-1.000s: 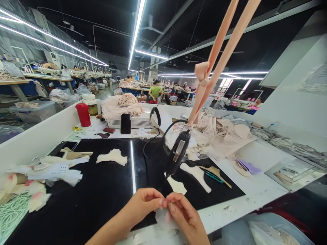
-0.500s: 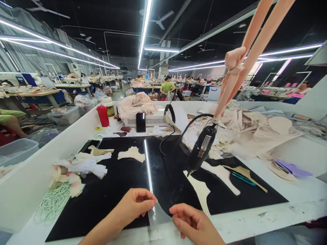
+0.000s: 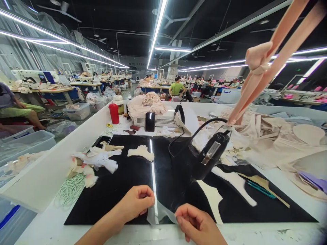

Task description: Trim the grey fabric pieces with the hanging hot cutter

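Presently, both hands work at the near edge of the black mat (image 3: pixel 114 197). On one side, the left hand (image 3: pixel 135 204) is pinched closed on the left edge of a translucent sheet (image 3: pixel 157 213); the right hand (image 3: pixel 195 223) is curled closed on its right edge. The sheet spans between them, over the mat's near edge. A black hand tool (image 3: pixel 211 154) hangs from a pink strap (image 3: pixel 258 81) above the mat's centre.
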`<state>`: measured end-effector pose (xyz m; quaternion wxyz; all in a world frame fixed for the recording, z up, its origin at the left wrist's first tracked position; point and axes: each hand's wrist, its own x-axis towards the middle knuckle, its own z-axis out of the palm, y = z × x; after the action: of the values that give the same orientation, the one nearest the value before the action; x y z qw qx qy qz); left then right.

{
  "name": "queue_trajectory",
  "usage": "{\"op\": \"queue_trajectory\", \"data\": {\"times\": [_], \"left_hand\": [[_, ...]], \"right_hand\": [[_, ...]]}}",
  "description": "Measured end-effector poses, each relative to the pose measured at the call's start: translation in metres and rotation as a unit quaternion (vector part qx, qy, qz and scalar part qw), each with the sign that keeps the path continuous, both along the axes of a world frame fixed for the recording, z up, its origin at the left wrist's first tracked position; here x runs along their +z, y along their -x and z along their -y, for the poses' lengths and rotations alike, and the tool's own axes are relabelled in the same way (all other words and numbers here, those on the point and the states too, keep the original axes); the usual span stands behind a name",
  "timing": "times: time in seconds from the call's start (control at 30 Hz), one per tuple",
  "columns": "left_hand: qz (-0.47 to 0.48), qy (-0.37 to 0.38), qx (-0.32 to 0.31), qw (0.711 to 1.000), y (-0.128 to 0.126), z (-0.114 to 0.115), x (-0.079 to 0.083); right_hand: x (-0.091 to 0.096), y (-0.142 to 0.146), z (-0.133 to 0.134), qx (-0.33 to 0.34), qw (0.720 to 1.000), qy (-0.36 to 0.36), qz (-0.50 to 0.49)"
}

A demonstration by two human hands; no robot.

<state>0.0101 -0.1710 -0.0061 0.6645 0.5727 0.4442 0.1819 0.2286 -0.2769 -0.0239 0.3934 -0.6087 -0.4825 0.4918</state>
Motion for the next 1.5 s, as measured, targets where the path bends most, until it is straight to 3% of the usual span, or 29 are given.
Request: {"op": "queue_trajectory", "data": {"times": [0.4, 0.6, 0.7, 0.8, 1.0, 1.13, 1.3, 1.47, 1.5], "left_hand": [[0.027, -0.009, 0.004, 1.000, 0.006, 0.001, 0.005], [0.095, -0.046, -0.045, 0.993, 0.004, 0.004, 0.016], [0.150, -0.056, -0.085, 0.983, 0.003, 0.008, 0.025], [0.186, -0.062, -0.122, 0.973, 0.002, 0.011, 0.033], [0.177, -0.087, -0.135, 0.971, 0.001, 0.004, 0.034], [0.115, -0.148, -0.087, 0.978, 0.002, -0.011, 0.023], [0.006, -0.284, -0.011, 0.959, 0.007, -0.018, 0.005], [-0.019, -0.398, -0.076, 0.914, 0.014, -0.011, -0.008], [-0.042, -0.451, -0.095, 0.886, 0.015, -0.011, -0.012]], "right_hand": [[-0.002, 0.001, -0.001, -0.001, 0.999, -0.025, 0.021], [0.020, 0.000, 0.001, 0.066, 0.992, -0.097, -0.048], [0.027, 0.004, -0.001, 0.019, 0.994, -0.106, -0.025], [0.023, 0.012, -0.004, -0.024, 0.993, -0.110, -0.025], [0.011, 0.023, -0.014, 0.048, 0.987, -0.147, 0.041], [0.004, 0.022, -0.023, 0.023, 0.972, -0.166, 0.164], [-0.011, 0.022, -0.034, 0.038, 0.917, -0.224, 0.327], [-0.021, 0.024, -0.037, 0.032, 0.886, -0.251, 0.388], [-0.021, 0.024, -0.036, 0.031, 0.880, -0.256, 0.400]]}}
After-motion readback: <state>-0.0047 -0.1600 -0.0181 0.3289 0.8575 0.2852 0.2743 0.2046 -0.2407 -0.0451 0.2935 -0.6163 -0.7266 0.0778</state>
